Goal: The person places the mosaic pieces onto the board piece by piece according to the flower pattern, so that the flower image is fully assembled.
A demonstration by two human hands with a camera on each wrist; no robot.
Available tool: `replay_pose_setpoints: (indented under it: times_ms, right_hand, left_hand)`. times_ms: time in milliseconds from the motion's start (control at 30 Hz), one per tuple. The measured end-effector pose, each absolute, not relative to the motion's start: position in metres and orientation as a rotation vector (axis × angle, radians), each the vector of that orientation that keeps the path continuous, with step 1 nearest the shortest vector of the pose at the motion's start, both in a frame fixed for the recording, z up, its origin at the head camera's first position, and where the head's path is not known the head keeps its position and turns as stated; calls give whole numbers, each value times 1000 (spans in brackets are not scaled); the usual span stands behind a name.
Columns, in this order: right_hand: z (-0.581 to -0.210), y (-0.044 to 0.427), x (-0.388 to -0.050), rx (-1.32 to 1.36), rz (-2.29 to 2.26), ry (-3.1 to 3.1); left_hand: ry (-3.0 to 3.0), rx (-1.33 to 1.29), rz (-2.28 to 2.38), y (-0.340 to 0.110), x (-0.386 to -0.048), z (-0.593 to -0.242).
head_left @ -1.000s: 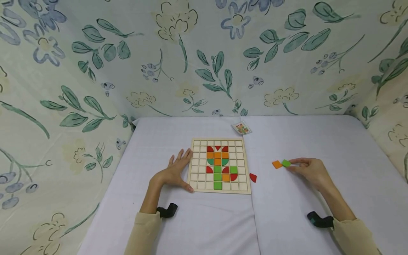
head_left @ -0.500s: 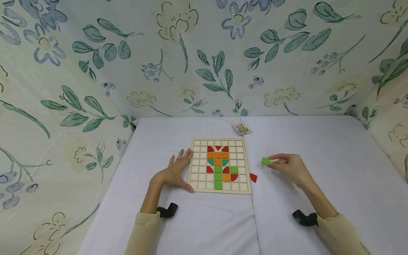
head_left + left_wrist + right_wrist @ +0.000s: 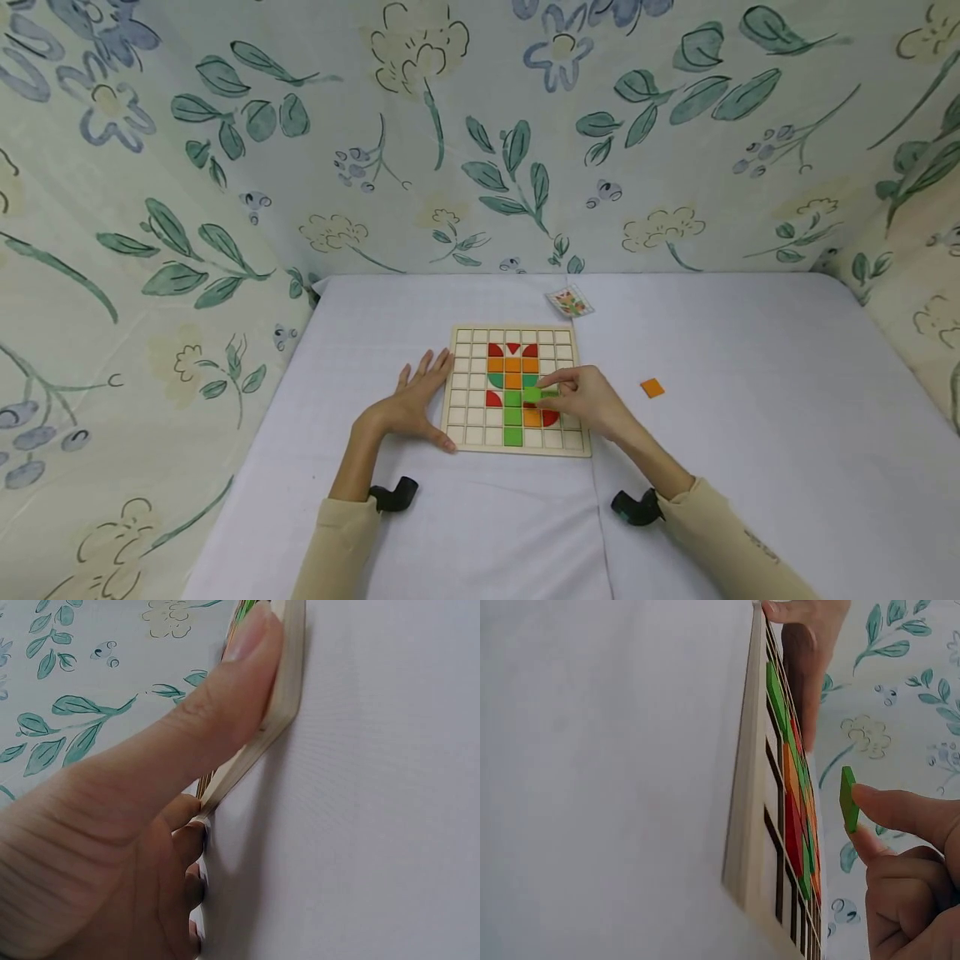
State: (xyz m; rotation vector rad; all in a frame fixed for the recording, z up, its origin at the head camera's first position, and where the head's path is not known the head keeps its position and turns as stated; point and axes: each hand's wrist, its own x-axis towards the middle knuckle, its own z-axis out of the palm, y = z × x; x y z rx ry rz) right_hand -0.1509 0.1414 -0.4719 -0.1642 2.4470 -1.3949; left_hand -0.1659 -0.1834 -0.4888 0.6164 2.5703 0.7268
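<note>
A square wooden grid board [image 3: 475,422] lies on the white cloth, with red, orange and green tiles forming a flower in its cells. My left hand [image 3: 408,408] is spread along the board's left side, fingers at the edge and thumb at the near corner. In the left wrist view that thumb [image 3: 232,690] rests over the board's edge. Between thumb and fingertips, my right hand [image 3: 588,400] pinches a green square tile [image 3: 532,395] over the board's right half. The right wrist view shows this tile [image 3: 848,799] raised above the board. My right hand covers some cells.
An orange square tile [image 3: 652,387] lies on the cloth to the right of the board. A small card [image 3: 570,302] with a printed picture lies behind the board. Floral fabric [image 3: 495,150] hangs at the back and sides.
My right hand has moved left from beside the orange tile to over the board, carrying the green tile. The red piece by the board's right edge is now hidden. My left hand stays put.
</note>
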Motion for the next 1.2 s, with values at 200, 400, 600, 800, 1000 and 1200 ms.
replay_pose_setpoints:
  times_ms: [200, 400, 600, 800, 1000, 1200]
  right_hand:
    - [-477, 109, -152, -266, -1423, 2427]
    - [-481, 86, -157, -289, -1389, 2454]
    - [-486, 70, -162, -289, -1380, 2476]
    - [-488, 63, -163, -261, -1397, 2489]
    - [-491, 62, -162, -272, -1444, 2475]
    - [-491, 62, -162, -278, -1452, 2467]
  left_hand:
    - [2568, 618, 716, -184, -166, -489]
    - [2561, 611, 710, -183, -165, -489]
    - [2557, 613, 698, -184, -166, -489]
    - [2562, 617, 713, -183, -165, -488]
    - [2567, 615, 719, -182, -165, -487]
    - [2568, 612, 712, -183, -165, -488]
